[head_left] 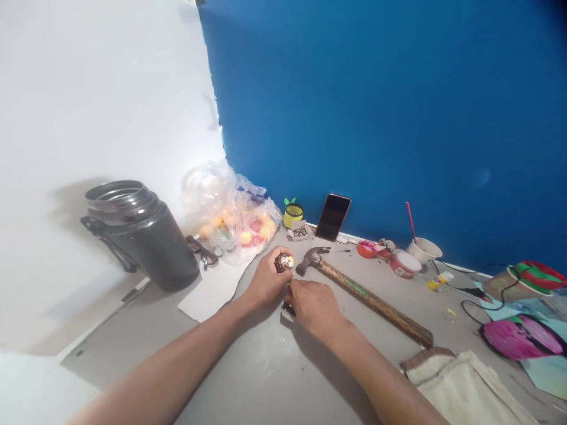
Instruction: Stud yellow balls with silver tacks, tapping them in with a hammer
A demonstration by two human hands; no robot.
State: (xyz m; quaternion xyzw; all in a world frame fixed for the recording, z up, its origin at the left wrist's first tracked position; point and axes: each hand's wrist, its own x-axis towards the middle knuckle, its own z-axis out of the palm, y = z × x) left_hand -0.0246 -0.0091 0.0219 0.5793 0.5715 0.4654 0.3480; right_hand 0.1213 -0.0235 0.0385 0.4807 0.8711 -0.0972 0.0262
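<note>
1. One wooden-handled steel claw hammer (363, 292) is lying mid-bench.
2. One small round shiny object (284, 262) is being held beside the hammer's head.
3. One dark grey plastic jug (142, 233) is standing near the left edge.
4. One black phone (333, 216) is leaning at the back edge.
5. Two cups are standing along that edge: a yellow cup (293, 214) and a white cup (424, 248).

Open room near me, clutter beyond the hands.
I see bare table (266, 372) on the near side of both hands. A hammer (367, 298) lies just right of my right hand (312, 304). A plastic bag (230, 218) and glasses (202, 251) crowd beyond my left hand (266, 283), and a dark jug (142, 236) blocks the way farther left.
</note>
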